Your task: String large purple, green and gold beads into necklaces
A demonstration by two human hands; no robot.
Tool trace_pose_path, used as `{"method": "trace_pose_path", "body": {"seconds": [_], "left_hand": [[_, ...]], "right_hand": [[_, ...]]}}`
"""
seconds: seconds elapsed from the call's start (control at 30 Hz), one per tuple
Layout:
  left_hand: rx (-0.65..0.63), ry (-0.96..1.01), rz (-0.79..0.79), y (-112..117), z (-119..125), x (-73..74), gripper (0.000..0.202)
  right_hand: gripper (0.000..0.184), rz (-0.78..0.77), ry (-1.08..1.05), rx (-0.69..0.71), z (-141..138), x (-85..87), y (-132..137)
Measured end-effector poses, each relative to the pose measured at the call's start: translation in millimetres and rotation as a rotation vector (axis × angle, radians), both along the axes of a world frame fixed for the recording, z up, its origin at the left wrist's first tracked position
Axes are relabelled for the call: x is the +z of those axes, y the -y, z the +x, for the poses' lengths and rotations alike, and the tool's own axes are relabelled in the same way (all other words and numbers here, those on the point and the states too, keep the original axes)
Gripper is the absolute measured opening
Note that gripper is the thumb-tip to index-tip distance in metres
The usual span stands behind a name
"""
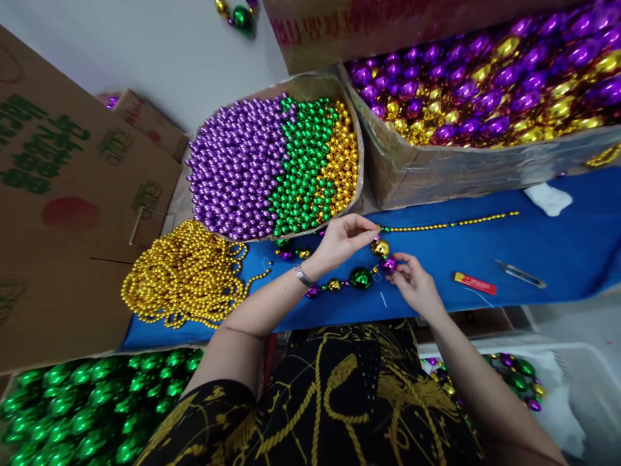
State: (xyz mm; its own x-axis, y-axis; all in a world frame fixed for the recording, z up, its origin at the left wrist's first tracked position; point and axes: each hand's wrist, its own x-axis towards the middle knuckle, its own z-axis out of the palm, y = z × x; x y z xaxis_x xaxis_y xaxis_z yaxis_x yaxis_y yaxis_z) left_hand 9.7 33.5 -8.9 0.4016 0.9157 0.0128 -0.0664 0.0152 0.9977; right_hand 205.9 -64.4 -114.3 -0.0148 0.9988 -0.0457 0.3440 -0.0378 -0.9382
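Left hand (pixel 342 241) pinches the thin gold strand (pixel 451 224) running off rightward along the desk (pixel 572 252), right hand (pixel 412 281) just below grips a purple bead (pixel 388 263).

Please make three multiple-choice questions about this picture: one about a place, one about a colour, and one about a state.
1. Where does the heap of loose gold bead strands lie?
A. On the blue cloth, left of the hands
B. Inside the white bin
C. On the person's lap

2. What colour is the bead at the right hand's fingertips?
A. Green
B. Purple
C. White

3. How does the thin gold bead strand lie?
A. Coiled in a ball
B. Hanging off the edge
C. Stretched out straight on the blue cloth

Answers: 1 A, the heap rests on the cloth's left end; 2 B, a purple bead sits at those fingers; 3 C, it runs rightward from the left hand.
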Motion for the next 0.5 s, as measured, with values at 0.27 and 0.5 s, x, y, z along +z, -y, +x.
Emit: {"method": "trace_pose_path", "body": {"seconds": [0.27,0.5], "left_hand": [[-0.067,-0.135,0.292,12,19,25.6,0.012],[-0.046,0.063,0.261,3,28,64.9,0.015]], "right_hand": [[0.032,0.3,0.467,-0.037,27,42.7,-6],[0.031,0.377,0.392,0.049,10,81.8,-30]]}}
